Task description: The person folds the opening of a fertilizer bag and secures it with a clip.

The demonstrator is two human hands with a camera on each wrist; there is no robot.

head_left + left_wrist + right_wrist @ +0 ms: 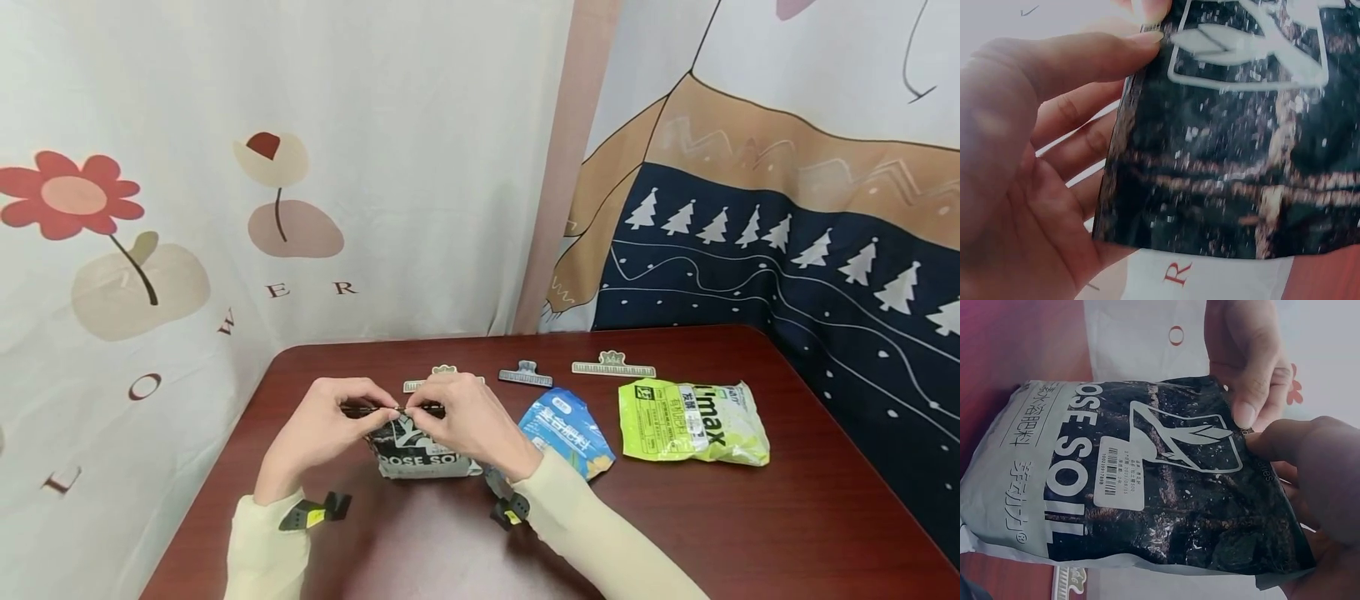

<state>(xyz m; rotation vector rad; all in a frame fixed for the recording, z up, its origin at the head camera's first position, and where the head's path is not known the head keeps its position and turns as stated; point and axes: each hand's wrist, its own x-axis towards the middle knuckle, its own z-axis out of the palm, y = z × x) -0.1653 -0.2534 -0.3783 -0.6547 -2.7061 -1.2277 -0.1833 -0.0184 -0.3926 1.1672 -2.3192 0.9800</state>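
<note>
A black and pale grey soil bag [427, 462], lettered "OSE SOIL" where it shows, stands on the table in the head view. My left hand [326, 425] pinches its top edge between thumb and fingers, near the middle. Close beside it, my right hand [465, 417] pinches the same edge. In the right wrist view the bag's printed front [1179, 506] carries a white barcode label [1119, 474], and the two thumbs nearly meet at the edge. The left wrist view has the left thumb [1097, 56] on the bag's dark upper part [1210, 144], with fingers behind it.
Behind the hands lies a gold clip [444, 369], partly hidden. A grey clip [525, 375] and another gold clip [613, 367] lie farther right. To the right are a blue bag [562, 429], partly behind the right forearm, and a green bag [667, 425]. Printed curtains hang behind the table.
</note>
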